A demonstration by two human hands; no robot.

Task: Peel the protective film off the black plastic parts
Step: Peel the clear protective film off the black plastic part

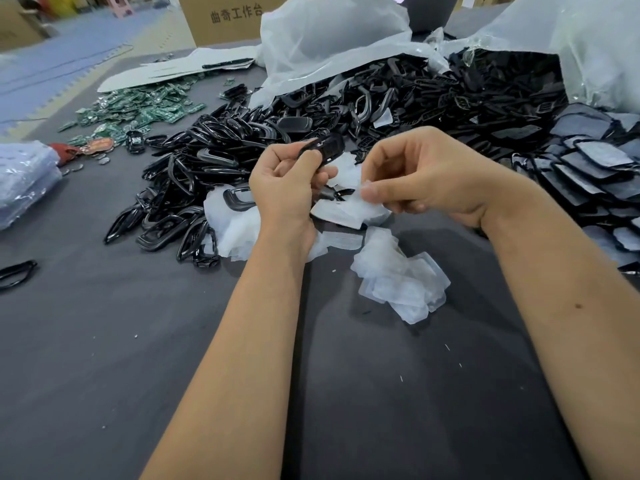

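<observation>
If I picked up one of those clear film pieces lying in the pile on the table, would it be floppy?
Probably floppy: the film pieces lie crumpled and bent over each other. Likely very light, since they look thin and see-through. The piece pinched in the right hand seems to droop, so a breath might shift them.

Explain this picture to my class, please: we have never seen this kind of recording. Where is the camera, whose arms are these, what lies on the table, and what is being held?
There is no machine here. One camera sits on a person's head and looks forward and down, so the two bare arms are that person's own. The left hand grips a small black plastic part. The right hand pinches a piece of clear protective film; whether it still sticks to the part cannot be told. On the dark grey table lie a heap of black parts, loose peeled films, green circuit boards and, at far right, parts still covered in film. White plastic bags lie behind.
</observation>
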